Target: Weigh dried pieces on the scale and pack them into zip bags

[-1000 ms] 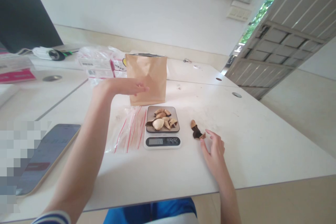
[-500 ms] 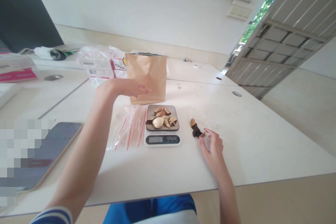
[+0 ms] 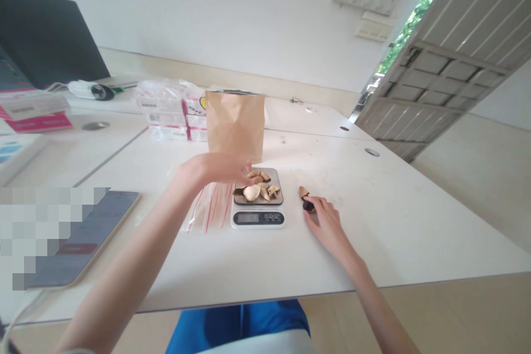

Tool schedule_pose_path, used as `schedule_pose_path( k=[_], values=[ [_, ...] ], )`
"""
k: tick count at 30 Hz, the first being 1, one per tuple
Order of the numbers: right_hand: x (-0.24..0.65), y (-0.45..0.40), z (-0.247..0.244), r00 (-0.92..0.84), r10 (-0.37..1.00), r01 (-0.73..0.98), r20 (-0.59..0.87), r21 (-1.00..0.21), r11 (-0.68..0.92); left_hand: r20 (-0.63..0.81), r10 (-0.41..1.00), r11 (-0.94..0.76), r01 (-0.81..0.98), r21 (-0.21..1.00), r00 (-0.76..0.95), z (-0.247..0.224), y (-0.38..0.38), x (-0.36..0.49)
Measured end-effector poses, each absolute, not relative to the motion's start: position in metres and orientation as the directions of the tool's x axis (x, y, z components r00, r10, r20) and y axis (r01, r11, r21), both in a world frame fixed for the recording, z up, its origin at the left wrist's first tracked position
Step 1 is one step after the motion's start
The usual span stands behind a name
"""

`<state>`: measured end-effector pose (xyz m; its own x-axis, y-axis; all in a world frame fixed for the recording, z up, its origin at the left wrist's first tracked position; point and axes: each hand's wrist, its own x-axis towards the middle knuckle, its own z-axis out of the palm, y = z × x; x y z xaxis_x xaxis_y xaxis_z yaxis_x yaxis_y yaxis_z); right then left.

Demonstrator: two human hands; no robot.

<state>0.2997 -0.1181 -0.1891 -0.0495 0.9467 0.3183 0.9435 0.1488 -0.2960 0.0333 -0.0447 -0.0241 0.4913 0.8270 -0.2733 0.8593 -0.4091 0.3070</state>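
Shell pieces (image 3: 259,187), pale tan and cupped, one large and smooth, some with dark edges, in a small heap on the grey pan of a digital kitchen scale (image 3: 258,219); its lit readout too small to read. Left hand (image 3: 218,170) right at the heap, fingers loosely curled, fingertips (image 3: 249,167) at its near edge; whether touching or gripping a piece, impossible to tell. Right hand (image 3: 327,223) well apart from the left, low on the white tabletop (image 3: 373,232) to the right of the scale, fingertips (image 3: 312,211) against a dark brown shell fragment (image 3: 308,206), no clear grip, and a pointed tan shell piece (image 3: 303,192) just beyond. Behind the scale, an upright, creased kraft paper bag (image 3: 235,124). Just left of the scale, a flat clear plastic bag (image 3: 209,207) with red stripes, partly under the left hand's wrist side. Farther back, shrink-wrapped white boxes (image 3: 166,113). Far left, a smartphone (image 3: 103,238) lying flat, partly pixelated.
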Motion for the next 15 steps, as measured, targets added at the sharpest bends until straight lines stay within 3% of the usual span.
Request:
schedule_pose_path(
  k=[4, 8, 12, 15],
  values=[
    [0.304, -0.09, -0.18, -0.097, 0.965, 0.964, 0.245, -0.217, 0.152, -0.236, 0.864, -0.374, 0.88, 0.293, 0.445, -0.03, -0.052, 0.016],
    [0.304, -0.068, -0.173, -0.131, 0.965, 0.967, 0.226, -0.184, 0.175, -0.087, 0.894, -0.386, 0.855, 0.348, 0.439, -0.065, -0.06, -0.014],
    [0.298, -0.067, -0.171, -0.146, 0.948, 0.954, 0.283, -0.215, 0.211, 0.171, 0.948, -0.313, 0.877, 0.366, 0.267, -0.124, -0.074, -0.038],
    [0.291, -0.076, -0.179, -0.083, 0.919, 0.942, 0.384, -0.272, 0.199, 0.183, 0.966, -0.243, 0.883, 0.401, 0.183, -0.164, -0.085, -0.048]
  ],
)
